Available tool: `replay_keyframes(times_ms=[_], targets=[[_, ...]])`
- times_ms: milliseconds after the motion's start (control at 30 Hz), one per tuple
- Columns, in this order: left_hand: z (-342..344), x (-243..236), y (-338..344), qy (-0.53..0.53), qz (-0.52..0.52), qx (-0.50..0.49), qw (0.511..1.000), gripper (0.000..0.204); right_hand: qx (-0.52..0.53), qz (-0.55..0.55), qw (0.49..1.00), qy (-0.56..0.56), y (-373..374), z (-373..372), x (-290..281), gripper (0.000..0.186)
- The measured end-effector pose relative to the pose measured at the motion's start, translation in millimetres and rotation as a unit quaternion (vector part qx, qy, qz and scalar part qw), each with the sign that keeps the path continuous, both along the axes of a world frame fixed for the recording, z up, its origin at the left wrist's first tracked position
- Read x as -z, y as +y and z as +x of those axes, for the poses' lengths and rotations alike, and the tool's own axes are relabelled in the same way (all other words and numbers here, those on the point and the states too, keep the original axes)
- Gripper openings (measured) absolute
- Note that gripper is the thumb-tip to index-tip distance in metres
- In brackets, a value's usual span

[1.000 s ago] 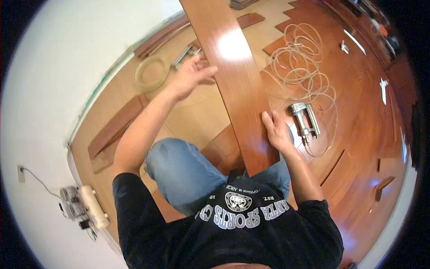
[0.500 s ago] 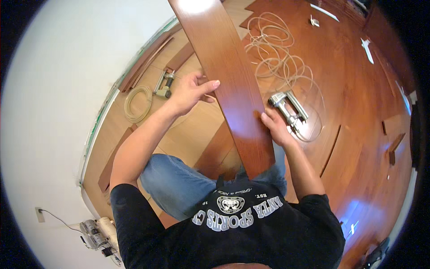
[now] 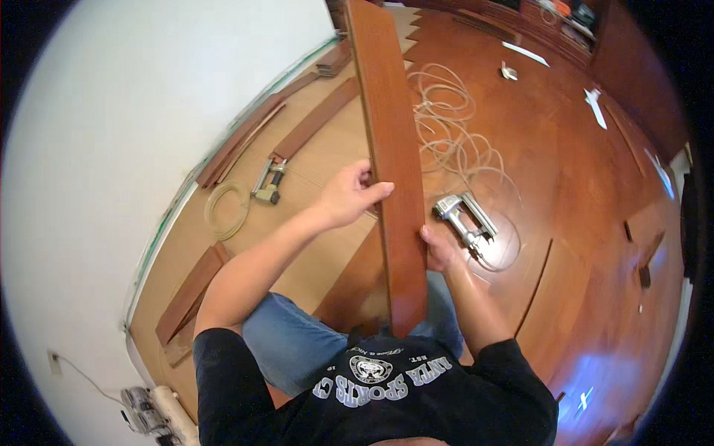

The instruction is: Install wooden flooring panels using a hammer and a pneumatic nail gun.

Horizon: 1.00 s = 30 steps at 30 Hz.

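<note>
A long reddish-brown wooden plank (image 3: 394,126) is raised between my hands, its near end at my lap. My left hand (image 3: 353,193) grips its left edge, thumb on the face, fingers partly behind. My right hand (image 3: 440,249) holds the right edge lower down, fingers mostly hidden. A silver pneumatic nailer (image 3: 465,223) lies on the floor to the right of my right hand, with a loose tangle of clear hose (image 3: 446,111) beyond it. A second nailer (image 3: 269,186) rests at the left beside a coiled hose (image 3: 227,212).
Loose planks (image 3: 186,293) lie along the white wall (image 3: 141,89) at left, with an air compressor (image 3: 149,412) at lower left. Installed wooden flooring (image 3: 565,171) spans the right, with white strips (image 3: 524,53) and short offcuts (image 3: 647,253) on it. Wooden cabinetry (image 3: 625,67) stands at the back right.
My left hand has closed on the plank's left edge. The plank has swung to stand straighter in view, its face turned more sideways, and both hands sit lower in the picture.
</note>
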<state>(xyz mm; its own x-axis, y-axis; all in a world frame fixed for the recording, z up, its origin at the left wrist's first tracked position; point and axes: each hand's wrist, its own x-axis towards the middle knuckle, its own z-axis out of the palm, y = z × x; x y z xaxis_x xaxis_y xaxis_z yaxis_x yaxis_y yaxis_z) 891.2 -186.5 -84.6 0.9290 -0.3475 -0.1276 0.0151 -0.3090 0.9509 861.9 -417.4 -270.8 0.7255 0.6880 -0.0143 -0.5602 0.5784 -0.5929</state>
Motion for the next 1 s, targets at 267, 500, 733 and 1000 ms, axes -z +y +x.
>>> replay_keyframes(times_ms=[267, 500, 733, 1000], targets=[[34, 3, 88, -0.003, 0.249, 0.018, 0.968, 0.051, 0.106, -0.432, 0.894, -0.042, -115, 9, -79, 0.051], [-25, 164, 361, 0.178, 0.172, -0.270, 0.930, 0.054, 0.297, -0.760, 0.575, -0.062, -275, -159, -44, 0.046], [-120, 276, 341, 0.347, 0.129, -0.173, 0.913, 0.051, 0.308, -0.854, 0.376, 0.187, -300, -270, 50, 0.042], [-133, 288, 347, 0.420, -0.085, -0.073, 0.900, 0.043, 0.194, -0.953, 0.184, 0.144, -293, -257, 177, 0.063]])
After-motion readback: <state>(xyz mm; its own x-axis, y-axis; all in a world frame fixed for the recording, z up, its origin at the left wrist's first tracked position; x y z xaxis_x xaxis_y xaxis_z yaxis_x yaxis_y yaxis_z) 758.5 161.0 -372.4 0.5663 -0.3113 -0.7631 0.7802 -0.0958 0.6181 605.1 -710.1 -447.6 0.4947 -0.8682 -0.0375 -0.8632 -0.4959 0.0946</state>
